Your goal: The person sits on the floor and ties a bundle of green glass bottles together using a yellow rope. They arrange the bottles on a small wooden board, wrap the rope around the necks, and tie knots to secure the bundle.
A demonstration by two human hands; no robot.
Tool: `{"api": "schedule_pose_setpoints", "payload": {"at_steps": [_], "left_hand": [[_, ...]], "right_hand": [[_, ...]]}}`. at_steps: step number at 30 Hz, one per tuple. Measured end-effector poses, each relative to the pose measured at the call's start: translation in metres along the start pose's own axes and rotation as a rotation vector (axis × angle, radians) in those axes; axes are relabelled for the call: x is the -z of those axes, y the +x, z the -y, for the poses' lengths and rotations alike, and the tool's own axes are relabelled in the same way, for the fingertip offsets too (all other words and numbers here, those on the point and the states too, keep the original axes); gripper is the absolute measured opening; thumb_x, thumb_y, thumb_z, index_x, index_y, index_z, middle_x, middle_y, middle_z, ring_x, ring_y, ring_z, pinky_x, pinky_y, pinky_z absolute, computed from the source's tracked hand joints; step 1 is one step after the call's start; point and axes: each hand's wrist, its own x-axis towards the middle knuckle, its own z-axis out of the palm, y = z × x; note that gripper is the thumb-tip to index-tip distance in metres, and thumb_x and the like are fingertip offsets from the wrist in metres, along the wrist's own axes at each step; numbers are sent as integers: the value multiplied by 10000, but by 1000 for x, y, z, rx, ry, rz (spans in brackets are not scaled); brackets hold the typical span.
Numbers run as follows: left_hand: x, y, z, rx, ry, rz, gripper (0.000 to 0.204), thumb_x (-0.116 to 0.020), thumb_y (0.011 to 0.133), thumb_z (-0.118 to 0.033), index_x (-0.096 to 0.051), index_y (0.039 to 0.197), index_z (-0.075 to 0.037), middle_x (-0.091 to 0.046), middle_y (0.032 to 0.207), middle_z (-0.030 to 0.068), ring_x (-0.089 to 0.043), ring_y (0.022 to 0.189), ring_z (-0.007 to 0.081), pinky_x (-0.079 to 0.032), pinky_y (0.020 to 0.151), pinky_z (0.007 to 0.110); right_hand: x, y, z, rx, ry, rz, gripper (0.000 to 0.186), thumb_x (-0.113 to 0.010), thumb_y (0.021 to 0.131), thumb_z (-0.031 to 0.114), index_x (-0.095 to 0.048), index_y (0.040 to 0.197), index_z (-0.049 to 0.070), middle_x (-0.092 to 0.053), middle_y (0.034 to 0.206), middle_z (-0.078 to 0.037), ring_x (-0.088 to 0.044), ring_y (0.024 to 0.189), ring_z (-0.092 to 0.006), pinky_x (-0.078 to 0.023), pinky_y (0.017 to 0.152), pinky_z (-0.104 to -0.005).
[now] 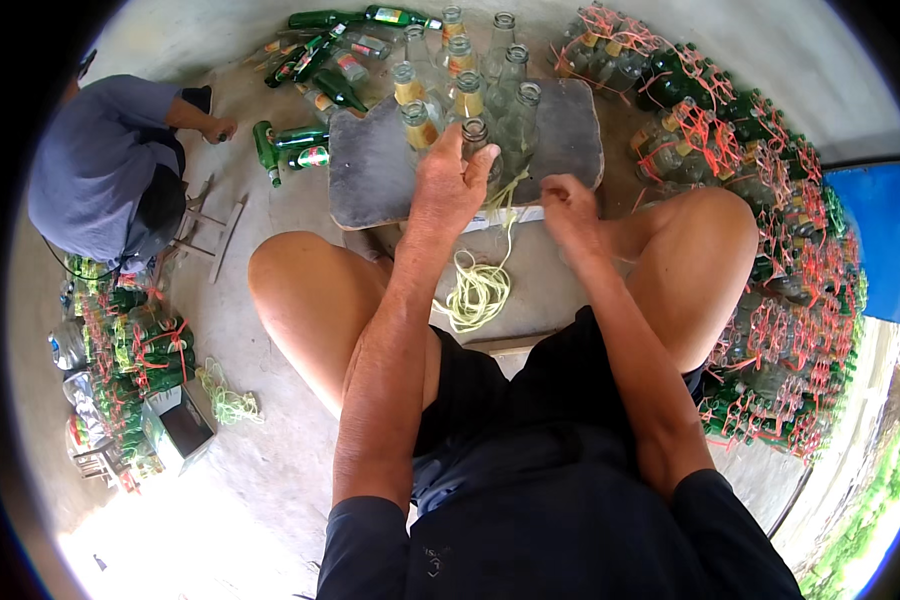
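The nearest clear glass bottle [475, 133] is gripped below its mouth by the left hand [448, 185], thumb and fingers wrapped around it, at the front of the grey board [370, 170], where more clear bottles [527, 125] are clustered behind it. The right hand [572, 212] is curled near the yellow-green twine [477, 295], which is strung from the bottles' base to a coil between the legs; whether a strand is pinched there cannot be told. Green bottles [340, 90] are strewn beyond the board's far left corner.
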Motion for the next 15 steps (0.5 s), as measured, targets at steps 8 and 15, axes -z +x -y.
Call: {"api": "schedule_pose_setpoints", "payload": {"at_steps": [8, 15], "left_hand": [[-6, 1, 9, 12, -49, 18, 243, -728, 1016, -180, -656, 1207, -48, -663, 843, -6, -557, 654, 67, -511, 604, 275], [-4, 1, 13, 5, 9, 5, 239, -729, 1009, -180, -664, 1199, -50, -721, 912, 36, -639, 714, 114, -544, 637, 293]], "right_hand": [[-34, -6, -46, -64, 33, 326, 378, -769, 864, 106, -694, 1218, -5, -703, 1107, -82, -644, 975, -153, -520, 805, -313], [-29, -11, -36, -230, 46, 398, 211, -719, 926, 210, -720, 981, 7, -629, 874, -25, -541, 797, -114, -436, 719, -296]]}}
